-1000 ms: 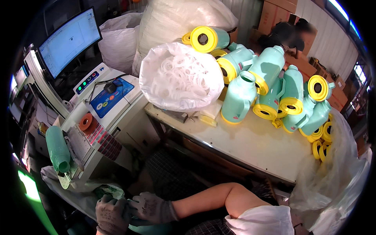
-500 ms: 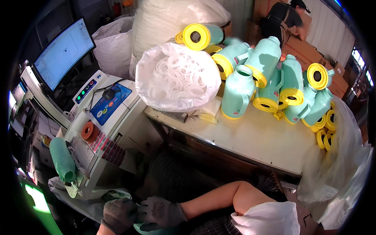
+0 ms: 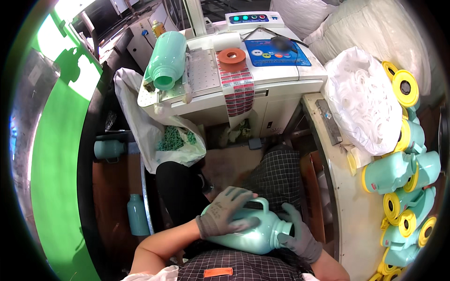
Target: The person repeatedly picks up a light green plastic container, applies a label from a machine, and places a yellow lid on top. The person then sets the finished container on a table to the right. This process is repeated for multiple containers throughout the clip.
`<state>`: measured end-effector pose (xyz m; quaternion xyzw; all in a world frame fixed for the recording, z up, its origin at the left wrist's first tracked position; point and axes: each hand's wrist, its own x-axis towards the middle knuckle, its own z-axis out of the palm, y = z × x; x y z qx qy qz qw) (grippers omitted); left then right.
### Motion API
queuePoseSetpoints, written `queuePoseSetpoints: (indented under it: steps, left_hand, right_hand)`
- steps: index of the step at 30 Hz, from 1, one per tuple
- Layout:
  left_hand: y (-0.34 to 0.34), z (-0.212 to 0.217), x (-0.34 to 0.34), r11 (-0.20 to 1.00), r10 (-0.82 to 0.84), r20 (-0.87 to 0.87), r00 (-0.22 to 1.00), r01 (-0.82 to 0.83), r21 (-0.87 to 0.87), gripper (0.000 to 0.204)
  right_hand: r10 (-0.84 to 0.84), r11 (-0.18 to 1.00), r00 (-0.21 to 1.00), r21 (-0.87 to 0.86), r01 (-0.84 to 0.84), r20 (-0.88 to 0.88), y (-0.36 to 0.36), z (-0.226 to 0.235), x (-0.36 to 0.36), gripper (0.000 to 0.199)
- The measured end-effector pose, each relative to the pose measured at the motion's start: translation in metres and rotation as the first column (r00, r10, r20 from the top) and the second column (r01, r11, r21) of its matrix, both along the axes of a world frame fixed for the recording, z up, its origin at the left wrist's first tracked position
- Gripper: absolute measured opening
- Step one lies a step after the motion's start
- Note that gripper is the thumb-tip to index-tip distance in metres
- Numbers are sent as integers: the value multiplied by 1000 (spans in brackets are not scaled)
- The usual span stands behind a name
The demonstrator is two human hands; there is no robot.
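Across my lap lies a mint-green flask shell (image 3: 253, 234), on its side, its handle up and its round mouth to the right. My left hand (image 3: 227, 213), in a grey glove, lies over the body of the shell with its fingers bent round the surface. At the neck, my gloved right hand (image 3: 300, 236) cups the mouth, thumb above and fingers beside the rim. Another mint-green flask shell (image 3: 168, 58) rests on the machine's perforated plate (image 3: 206, 70), mouth toward me.
Ahead stand a white machine (image 3: 281, 77) and an orange-brown roll (image 3: 231, 59) with a label strip. A sack (image 3: 136, 112) holds green scraps. At the right, a bench (image 3: 349, 210) bears a bag of white rings (image 3: 363, 100) and several yellow-rimmed flask shells (image 3: 386, 173). More shells (image 3: 137, 215) lie at the left.
The view has swung left and down. My hands, close together before, are now apart along the flask shell, which shows far more fully. The right hand is now at its mouth.
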<state>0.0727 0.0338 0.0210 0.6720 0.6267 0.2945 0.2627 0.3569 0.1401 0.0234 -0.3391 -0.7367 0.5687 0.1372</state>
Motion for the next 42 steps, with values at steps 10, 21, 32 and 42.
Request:
queuePoseSetpoints:
  steps: [10, 21, 32, 42]
  left_hand:
    - [223, -22, -180, 619, 639, -222, 737, -321, 717, 41]
    - [250, -40, -204, 692, 590, -297, 751, -281, 664, 20]
    - [152, -27, -70, 805, 354, 725, 590, -587, 84, 12]
    - [136, 22, -22, 916, 393, 885, 251, -189, -353, 4]
  right_hand:
    - [-391, 766, 864, 409, 496, -316, 43, -16, 13, 104]
    - [-289, 487, 939, 816, 311, -185, 52, -56, 2, 97]
    - [-281, 441, 945, 852, 283, -169, 40, -73, 4, 100]
    - [-265, 368, 953, 898, 242, -149, 27, -74, 0, 104]
